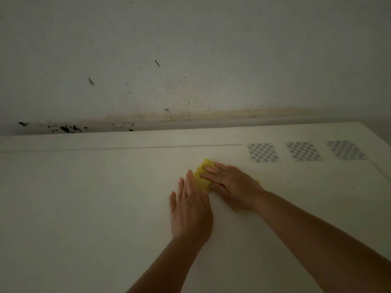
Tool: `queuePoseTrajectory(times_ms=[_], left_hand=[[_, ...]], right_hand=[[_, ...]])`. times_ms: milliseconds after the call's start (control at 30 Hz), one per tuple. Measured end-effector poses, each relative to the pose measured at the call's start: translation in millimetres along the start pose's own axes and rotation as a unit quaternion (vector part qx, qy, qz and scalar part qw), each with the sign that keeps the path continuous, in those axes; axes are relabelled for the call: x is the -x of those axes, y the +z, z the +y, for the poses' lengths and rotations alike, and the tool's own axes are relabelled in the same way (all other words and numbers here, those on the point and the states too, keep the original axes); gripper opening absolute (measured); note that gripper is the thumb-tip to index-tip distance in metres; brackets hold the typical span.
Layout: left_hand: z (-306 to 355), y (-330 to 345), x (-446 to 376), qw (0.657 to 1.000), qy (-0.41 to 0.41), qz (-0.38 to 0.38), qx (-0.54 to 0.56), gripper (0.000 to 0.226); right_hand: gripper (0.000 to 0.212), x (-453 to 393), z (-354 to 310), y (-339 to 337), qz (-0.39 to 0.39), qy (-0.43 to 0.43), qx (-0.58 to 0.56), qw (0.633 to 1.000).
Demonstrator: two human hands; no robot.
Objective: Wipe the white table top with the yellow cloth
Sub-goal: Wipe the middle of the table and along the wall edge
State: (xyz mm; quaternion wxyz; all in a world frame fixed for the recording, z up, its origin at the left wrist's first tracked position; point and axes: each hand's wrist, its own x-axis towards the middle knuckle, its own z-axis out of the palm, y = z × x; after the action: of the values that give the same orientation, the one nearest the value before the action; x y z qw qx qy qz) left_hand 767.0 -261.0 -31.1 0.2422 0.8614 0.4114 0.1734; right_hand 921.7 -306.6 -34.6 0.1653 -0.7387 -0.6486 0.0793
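Both hands flat: right hand [233,188] presses yellow cloth [201,176] mid-table top [84,197], left hand [190,210] open, empty (most surface seemingly unwiped, dim).

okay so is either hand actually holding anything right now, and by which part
Nothing is gripped. The right hand presses flat on the yellow cloth, covering its right side; the left hand lies open on the table beside the cloth's left edge.

Dim, murky light, soft focus, wide-angle bending at edges
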Motion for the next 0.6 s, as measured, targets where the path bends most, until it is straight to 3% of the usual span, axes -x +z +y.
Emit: queuePoseTrajectory(times_ms=[267, 433, 600], left_hand=[[17, 33, -44, 0.997, 0.013, -0.013, -0.076, 0.057], [14, 32, -44, 0.995, 0.017, -0.016, -0.101, 0.052], [16, 28, -42, 0.994, 0.018, -0.024, -0.107, 0.051]], right_hand=[[0.042, -71, 51, -5, 0.048, 0.054, -0.005, 0.997], [0.050, -97, 70, -1, 0.065, 0.205, 0.057, 0.975], [0.056, -96, 78, -6, 0.080, 0.345, 0.033, 0.935]])
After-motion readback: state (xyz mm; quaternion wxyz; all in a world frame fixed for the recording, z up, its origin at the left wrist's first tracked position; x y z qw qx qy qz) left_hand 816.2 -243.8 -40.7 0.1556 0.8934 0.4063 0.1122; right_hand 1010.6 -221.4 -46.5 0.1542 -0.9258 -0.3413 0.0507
